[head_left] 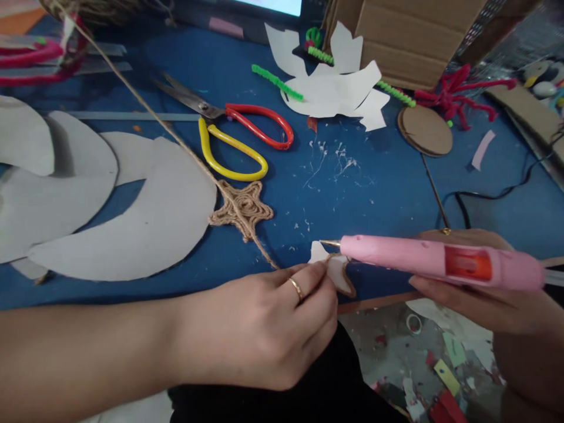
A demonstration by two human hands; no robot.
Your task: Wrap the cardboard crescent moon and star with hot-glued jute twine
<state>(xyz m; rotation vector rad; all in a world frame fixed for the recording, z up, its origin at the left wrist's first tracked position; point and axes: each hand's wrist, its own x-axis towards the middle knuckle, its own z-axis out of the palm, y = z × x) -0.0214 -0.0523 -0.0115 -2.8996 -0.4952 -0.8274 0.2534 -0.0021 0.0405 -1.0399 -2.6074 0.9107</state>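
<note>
My left hand [282, 323], with a ring on one finger, pinches a small white star cutout [339, 273] at the table's front edge. Brown twine [171, 132] runs from the upper left down to these fingers, and some twine borders the cutout's right side. In my right hand [480, 299] is a pink glue gun [396, 255], its metal nozzle pointing left just above the cutout. Whether the nozzle touches the cutout I cannot tell. A finished-looking twine-wrapped star [244, 207] lies just beyond my left hand, with the twine crossing over it.
Scissors [214, 111] with red and yellow handles lie open beyond the star. Large pale crescent cutouts [154, 217] overlap at left. White paper shapes [330, 88], green pipe cleaners [277, 82], a cardboard disc [425, 130] and a cardboard box [405, 41] sit at the back. Paper scraps litter the floor.
</note>
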